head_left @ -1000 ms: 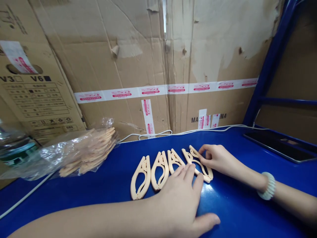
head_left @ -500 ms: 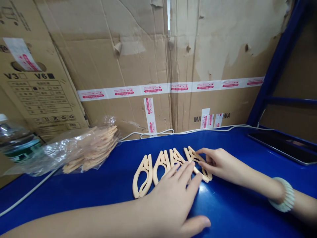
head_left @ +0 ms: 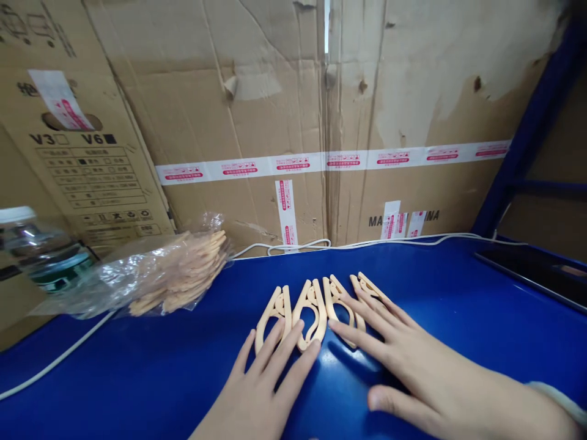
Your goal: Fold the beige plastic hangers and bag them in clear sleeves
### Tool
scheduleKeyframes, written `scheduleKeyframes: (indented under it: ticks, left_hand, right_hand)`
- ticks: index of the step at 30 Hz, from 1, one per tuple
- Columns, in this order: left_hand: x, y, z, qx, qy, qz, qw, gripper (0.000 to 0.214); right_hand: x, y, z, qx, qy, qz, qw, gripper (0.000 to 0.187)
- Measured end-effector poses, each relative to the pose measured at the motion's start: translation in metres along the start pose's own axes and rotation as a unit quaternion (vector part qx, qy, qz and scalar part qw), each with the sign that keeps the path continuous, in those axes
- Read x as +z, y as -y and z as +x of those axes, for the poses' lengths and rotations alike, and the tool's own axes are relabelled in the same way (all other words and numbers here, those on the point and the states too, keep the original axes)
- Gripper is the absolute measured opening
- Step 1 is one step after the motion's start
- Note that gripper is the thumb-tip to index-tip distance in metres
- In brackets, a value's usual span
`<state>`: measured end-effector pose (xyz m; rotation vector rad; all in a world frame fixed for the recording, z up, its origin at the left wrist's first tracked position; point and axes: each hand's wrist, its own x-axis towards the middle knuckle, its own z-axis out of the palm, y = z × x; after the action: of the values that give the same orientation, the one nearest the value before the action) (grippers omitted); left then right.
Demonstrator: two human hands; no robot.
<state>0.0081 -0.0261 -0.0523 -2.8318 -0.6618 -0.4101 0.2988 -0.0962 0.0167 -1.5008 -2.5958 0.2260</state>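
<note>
Several beige folded travel hangers lie side by side on the blue tabletop (head_left: 151, 379). My left hand (head_left: 257, 394) is spread palm down, its fingertips on the lower parts of the leftmost hanger (head_left: 287, 305) and the second hanger (head_left: 321, 315). Spread over the other two is my right hand (head_left: 426, 366). Its fingers touch the third hanger (head_left: 327, 296) and cover most of the rightmost hanger (head_left: 367, 286), whose top end still shows. Neither hand grips anything.
A clear plastic bag (head_left: 114, 272) holding a stack of similar hangers (head_left: 197, 269) lies at the left, beside a water bottle (head_left: 59, 263). Cardboard (head_left: 257, 122) stands behind the table. A white cable (head_left: 394, 242) runs along the back edge. A dark phone-like device (head_left: 527, 272) lies at right.
My left hand has moved left, onto the two left hangers. My right hand has let go of the rightmost hanger and opened flat over the right pair. The view has shifted slightly left.
</note>
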Motion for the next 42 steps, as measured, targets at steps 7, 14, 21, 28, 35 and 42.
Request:
scheduleKeyframes:
  ticks: [7,14,21,28,35,42]
  left_hand:
    - [-0.016,-0.007,0.018,-0.087,0.055,-0.062,0.993,0.087]
    - [-0.031,0.038,0.067,-0.122,0.103,-0.099,0.982,0.081]
    - [-0.049,0.040,0.062,-0.103,0.024,-0.023,0.994,0.062]
    - [-0.097,0.060,0.024,-0.088,-0.196,0.258,0.942,0.042]
    - [-0.125,0.091,0.011,-0.257,-0.114,0.367,0.887,0.045]
    - [-0.107,0.055,0.012,-0.025,-0.209,0.344,0.915,0.038]
  right_hand:
    - [0.010,-0.007,0.022,-0.029,0.012,0.004,0.999,0.076]
    - [0.006,-0.034,0.079,-0.028,-0.054,-0.030,0.998,0.076]
    - [0.005,-0.029,0.079,-0.027,-0.132,-0.094,0.986,0.063]
    - [0.006,-0.012,0.038,-0.031,-0.131,-0.105,0.985,0.052]
    - [0.003,-0.009,0.038,-0.054,-0.158,-0.098,0.981,0.037]
    - [-0.007,-0.020,0.034,-0.031,-0.267,-0.045,0.962,0.024]
